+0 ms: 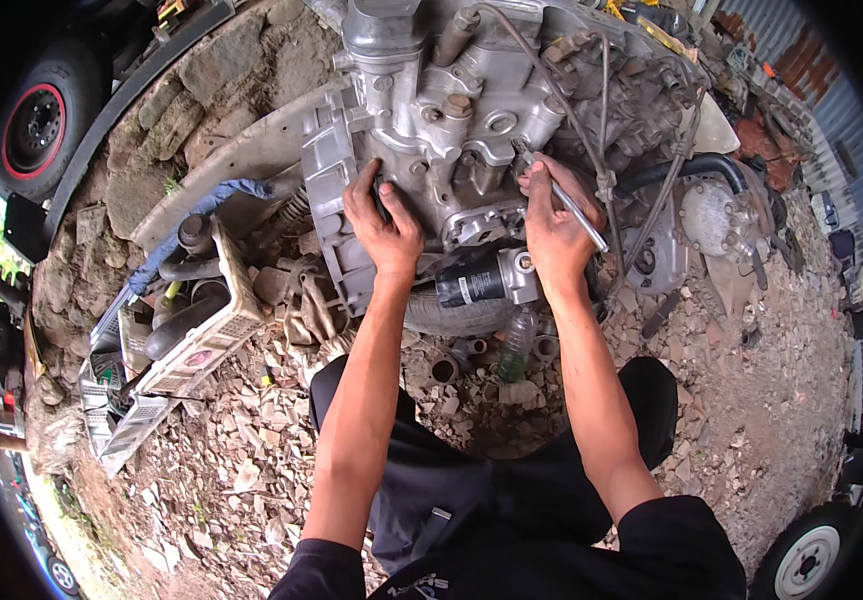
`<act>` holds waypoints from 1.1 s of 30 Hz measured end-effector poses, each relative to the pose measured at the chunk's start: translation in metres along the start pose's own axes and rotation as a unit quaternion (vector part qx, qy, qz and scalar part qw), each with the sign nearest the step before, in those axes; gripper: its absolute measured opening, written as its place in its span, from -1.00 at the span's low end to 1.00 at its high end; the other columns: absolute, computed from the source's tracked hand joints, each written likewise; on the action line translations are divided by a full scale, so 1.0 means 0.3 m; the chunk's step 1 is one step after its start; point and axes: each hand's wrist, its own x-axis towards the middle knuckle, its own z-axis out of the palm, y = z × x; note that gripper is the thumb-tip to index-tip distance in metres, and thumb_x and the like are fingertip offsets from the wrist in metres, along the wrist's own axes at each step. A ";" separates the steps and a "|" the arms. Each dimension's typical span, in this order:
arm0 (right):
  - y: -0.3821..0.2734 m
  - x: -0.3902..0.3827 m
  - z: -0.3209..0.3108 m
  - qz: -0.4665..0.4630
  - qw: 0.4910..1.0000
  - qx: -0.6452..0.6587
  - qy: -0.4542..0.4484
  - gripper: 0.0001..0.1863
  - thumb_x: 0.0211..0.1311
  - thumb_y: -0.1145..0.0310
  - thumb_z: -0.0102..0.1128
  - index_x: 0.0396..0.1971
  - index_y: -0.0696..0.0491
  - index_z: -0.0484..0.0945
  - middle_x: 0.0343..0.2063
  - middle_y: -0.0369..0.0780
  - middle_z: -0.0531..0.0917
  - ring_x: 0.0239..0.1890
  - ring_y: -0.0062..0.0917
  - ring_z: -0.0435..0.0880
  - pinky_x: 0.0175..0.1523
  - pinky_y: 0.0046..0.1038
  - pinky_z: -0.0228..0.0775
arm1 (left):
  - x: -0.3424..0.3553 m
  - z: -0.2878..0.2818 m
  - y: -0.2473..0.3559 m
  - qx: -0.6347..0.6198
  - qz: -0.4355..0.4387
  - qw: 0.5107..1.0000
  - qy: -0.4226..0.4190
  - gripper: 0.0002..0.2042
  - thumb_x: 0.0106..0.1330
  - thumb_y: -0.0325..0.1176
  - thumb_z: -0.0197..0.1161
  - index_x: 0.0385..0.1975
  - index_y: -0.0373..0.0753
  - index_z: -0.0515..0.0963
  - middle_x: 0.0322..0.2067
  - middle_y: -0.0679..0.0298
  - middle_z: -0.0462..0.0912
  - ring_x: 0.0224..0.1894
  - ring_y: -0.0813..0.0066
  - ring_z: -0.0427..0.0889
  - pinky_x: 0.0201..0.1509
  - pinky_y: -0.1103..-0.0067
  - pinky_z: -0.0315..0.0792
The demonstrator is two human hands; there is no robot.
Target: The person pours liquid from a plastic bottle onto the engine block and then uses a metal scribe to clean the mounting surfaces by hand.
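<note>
A large grey metal engine [422,135] lies in front of me, with castings, bolts and pipes on it. My left hand [384,222] rests on its housing with fingers apart and nothing visibly held. My right hand [560,220] is closed around a slim silver metal rod-shaped tool [582,218]. One end of this tool sticks out toward the lower right; the other reaches the engine by my fingertips, where its tip is hard to make out. Between my wrists, low on the engine, sits a black oil filter [472,280] beside a metal fitting.
A pale plastic crate [222,330] with hoses and parts stands at left, a blue cloth [217,195] behind it. Below the filter are a tyre [452,316] and a clear plastic bottle [518,345]. Rubble [242,480] covers the ground; a stone wall [222,70] rises behind.
</note>
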 end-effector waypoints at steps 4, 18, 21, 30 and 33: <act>0.096 -0.015 -0.052 -0.007 0.997 -0.064 -0.033 -0.82 0.34 0.46 0.24 -0.21 0.26 0.69 -0.32 -0.04 0.77 -0.29 -0.33 0.81 -0.24 -0.40 0.62 | 0.005 0.004 0.002 -0.004 -0.004 1.000 0.003 -0.71 0.48 -0.36 0.04 0.10 -0.34 0.48 -0.03 -0.01 0.58 0.01 -0.02 0.50 0.19 0.22 0.32; 0.037 0.005 -0.050 -0.130 0.988 -0.077 -0.039 -0.83 0.22 0.55 0.26 -0.20 0.23 0.69 -0.40 -0.03 0.72 -0.38 -0.14 0.73 -0.27 -0.29 0.55 | 0.009 0.000 0.007 -0.005 0.000 1.000 0.000 -0.70 0.52 -0.33 0.02 0.11 -0.36 0.49 -0.01 -0.03 0.57 0.01 -0.03 0.50 0.17 0.23 0.34; 0.055 -0.022 -0.055 -0.087 0.993 -0.068 -0.034 -0.83 0.22 0.57 0.27 -0.20 0.22 0.69 -0.41 -0.03 0.72 -0.38 -0.16 0.72 -0.25 -0.28 0.55 | 0.001 0.005 0.012 -0.005 -0.007 1.000 -0.005 -0.68 0.53 -0.32 0.01 0.12 -0.38 0.48 -0.01 -0.04 0.57 0.03 -0.04 0.50 0.19 0.24 0.34; 0.058 -0.020 -0.052 -0.098 0.992 -0.072 -0.034 -0.84 0.26 0.53 0.26 -0.20 0.23 0.69 -0.33 -0.02 0.75 -0.32 -0.21 0.77 -0.22 -0.36 0.58 | 0.002 0.003 0.000 0.002 -0.015 1.000 -0.007 -0.68 0.52 -0.32 -0.01 0.10 -0.40 0.48 0.00 -0.06 0.57 0.06 -0.04 0.50 0.21 0.24 0.33; 0.067 -0.002 -0.046 -0.134 0.988 -0.071 -0.018 -0.85 0.21 0.56 0.30 -0.23 0.23 0.69 -0.41 -0.02 0.73 -0.43 -0.23 0.74 -0.36 -0.38 0.53 | 0.000 0.007 0.003 0.010 -0.010 1.000 -0.005 -0.68 0.53 -0.32 -0.02 0.11 -0.40 0.49 0.01 -0.05 0.57 0.07 0.00 0.51 0.21 0.27 0.34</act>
